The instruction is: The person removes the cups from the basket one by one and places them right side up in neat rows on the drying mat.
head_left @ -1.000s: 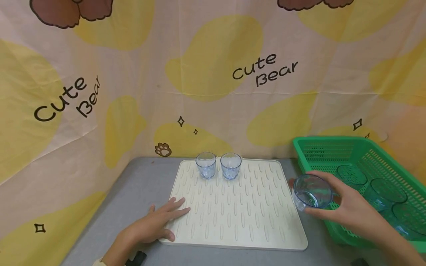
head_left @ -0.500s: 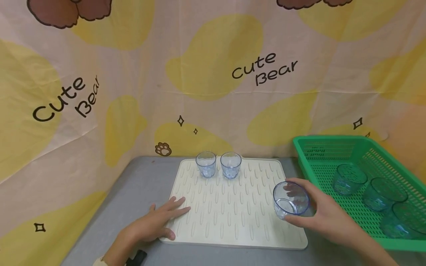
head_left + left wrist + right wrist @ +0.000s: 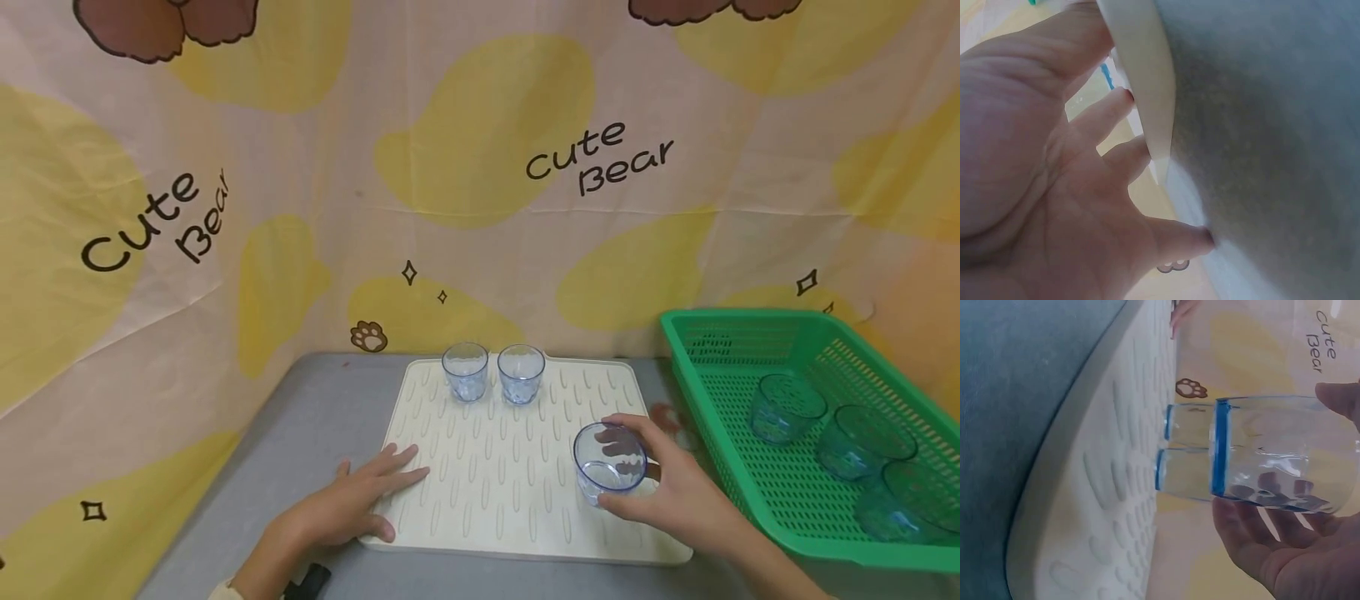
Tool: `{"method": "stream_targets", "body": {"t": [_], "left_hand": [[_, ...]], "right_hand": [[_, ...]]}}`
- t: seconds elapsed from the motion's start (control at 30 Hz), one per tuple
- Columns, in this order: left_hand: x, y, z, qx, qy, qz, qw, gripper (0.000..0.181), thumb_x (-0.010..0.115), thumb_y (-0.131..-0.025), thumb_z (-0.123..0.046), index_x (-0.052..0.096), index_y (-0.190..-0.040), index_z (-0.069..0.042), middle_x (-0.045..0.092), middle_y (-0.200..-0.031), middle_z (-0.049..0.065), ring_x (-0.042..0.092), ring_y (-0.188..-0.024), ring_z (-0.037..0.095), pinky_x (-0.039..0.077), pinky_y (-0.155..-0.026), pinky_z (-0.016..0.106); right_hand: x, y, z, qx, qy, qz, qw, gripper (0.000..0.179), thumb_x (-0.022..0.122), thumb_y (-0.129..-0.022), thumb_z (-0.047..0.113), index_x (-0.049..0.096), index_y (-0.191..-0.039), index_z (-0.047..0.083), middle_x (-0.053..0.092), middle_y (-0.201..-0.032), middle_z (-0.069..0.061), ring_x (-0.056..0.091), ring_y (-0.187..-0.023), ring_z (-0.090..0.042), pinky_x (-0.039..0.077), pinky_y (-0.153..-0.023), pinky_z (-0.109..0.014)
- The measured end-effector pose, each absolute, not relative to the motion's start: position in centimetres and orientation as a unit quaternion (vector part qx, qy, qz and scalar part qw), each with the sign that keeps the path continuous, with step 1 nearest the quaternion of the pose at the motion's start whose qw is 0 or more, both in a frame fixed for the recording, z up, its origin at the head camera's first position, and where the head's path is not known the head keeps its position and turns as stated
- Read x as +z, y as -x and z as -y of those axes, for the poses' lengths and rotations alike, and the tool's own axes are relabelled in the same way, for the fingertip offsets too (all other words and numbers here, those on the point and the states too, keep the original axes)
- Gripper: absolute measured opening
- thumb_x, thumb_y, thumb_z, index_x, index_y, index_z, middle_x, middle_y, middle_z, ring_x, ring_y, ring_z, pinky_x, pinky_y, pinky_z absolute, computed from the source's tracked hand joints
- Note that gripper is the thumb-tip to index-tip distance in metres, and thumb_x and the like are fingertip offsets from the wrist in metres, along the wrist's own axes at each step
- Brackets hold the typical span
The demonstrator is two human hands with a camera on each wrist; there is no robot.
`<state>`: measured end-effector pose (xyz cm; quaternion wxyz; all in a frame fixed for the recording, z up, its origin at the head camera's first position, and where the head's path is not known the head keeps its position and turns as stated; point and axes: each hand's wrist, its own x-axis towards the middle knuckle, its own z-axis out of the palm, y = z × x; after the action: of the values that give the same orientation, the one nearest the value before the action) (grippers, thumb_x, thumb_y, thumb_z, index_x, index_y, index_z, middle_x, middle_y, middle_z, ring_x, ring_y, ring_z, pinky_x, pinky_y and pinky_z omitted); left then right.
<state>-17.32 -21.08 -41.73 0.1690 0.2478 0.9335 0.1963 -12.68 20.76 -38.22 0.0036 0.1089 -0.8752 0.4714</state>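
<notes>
My right hand (image 3: 678, 492) grips a clear bluish drinking glass (image 3: 607, 471) by its sides, thumb on one side and fingers on the other. The glass hovers above the right part of a cream ribbed drying mat (image 3: 510, 508); a gap between glass and mat shows in the right wrist view. Two similar glasses, a left one (image 3: 466, 379) and a right one (image 3: 521, 381), stand upright side by side at the mat's back edge. Across the mat's front left edge rests my left hand (image 3: 348, 504), fingers spread, holding nothing; the left wrist view shows its fingertips (image 3: 1124, 97) at the edge.
A green plastic basket (image 3: 750, 317) stands on the right with three more glasses inside: a back one (image 3: 787, 408), a middle one (image 3: 862, 442) and a front one (image 3: 900, 508). The grey table (image 3: 300, 417) meets a patterned cloth backdrop (image 3: 480, 250) behind the mat.
My right hand has carried the glass leftward from beside the basket to above the mat. The left hand has stayed where it was on the mat's edge.
</notes>
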Motion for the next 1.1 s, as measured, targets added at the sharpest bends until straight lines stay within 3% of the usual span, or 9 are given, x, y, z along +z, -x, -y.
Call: {"method": "stream_targets", "body": {"t": [0.13,0.27,0.43,0.8,1.1], "left_hand": [[-41.7,17.3,21.0,0.197,-0.247,-0.934,0.168,0.085,0.078,-0.071,-0.035,0.045,-0.149,-0.034,0.028,-0.165,0.006,0.017,-0.154,0.04,0.001,-0.103,0.085],[-41.7,17.3,20.9,0.195,-0.243,-0.935,0.17,0.085,0.079,-0.072,-0.035,0.045,-0.149,-0.034,0.028,-0.165,0.005,0.017,-0.154,0.038,0.001,-0.103,0.085],[-41.6,17.3,20.9,0.195,-0.243,-0.934,0.173,0.084,0.079,-0.072,-0.035,0.045,-0.149,-0.033,0.027,-0.165,0.006,0.017,-0.154,0.039,0.0,-0.103,0.085],[-41.5,17.4,21.0,0.194,-0.247,-0.933,0.174,0.084,0.078,-0.072,-0.036,0.045,-0.15,-0.032,0.027,-0.165,0.006,0.017,-0.154,0.04,0.001,-0.103,0.085],[-41.7,17.5,21.0,0.191,-0.252,-0.933,0.17,0.085,0.078,-0.071,-0.036,0.044,-0.15,-0.033,0.027,-0.165,0.006,0.017,-0.154,0.04,0.002,-0.102,0.085]], "right_hand": [[-38.9,13.3,-20.1,0.465,-0.134,0.874,0.032,0.078,0.089,-0.07,0.025,0.048,-0.137,0.026,0.063,-0.127,0.002,0.062,-0.108,-0.015,0.054,-0.094,-0.032],[-39.4,14.1,-19.7,0.473,-0.14,0.869,0.035,0.077,0.088,-0.071,0.021,0.048,-0.137,0.025,0.064,-0.128,0.0,0.062,-0.11,-0.015,0.053,-0.095,-0.029],[-39.8,15.2,-19.2,0.497,-0.134,0.857,0.034,0.076,0.087,-0.071,0.019,0.048,-0.137,0.021,0.063,-0.13,-0.005,0.061,-0.115,-0.022,0.05,-0.1,-0.045],[-40.9,18.7,-19.2,0.537,-0.125,0.833,0.044,0.076,0.084,-0.074,0.013,0.046,-0.14,0.012,0.061,-0.135,-0.017,0.06,-0.121,-0.034,0.05,-0.101,-0.053],[-41.7,21.1,-19.5,0.557,-0.116,0.822,0.032,0.077,0.084,-0.074,0.01,0.046,-0.141,0.011,0.059,-0.137,-0.021,0.06,-0.122,-0.038,0.048,-0.098,-0.046]]}}
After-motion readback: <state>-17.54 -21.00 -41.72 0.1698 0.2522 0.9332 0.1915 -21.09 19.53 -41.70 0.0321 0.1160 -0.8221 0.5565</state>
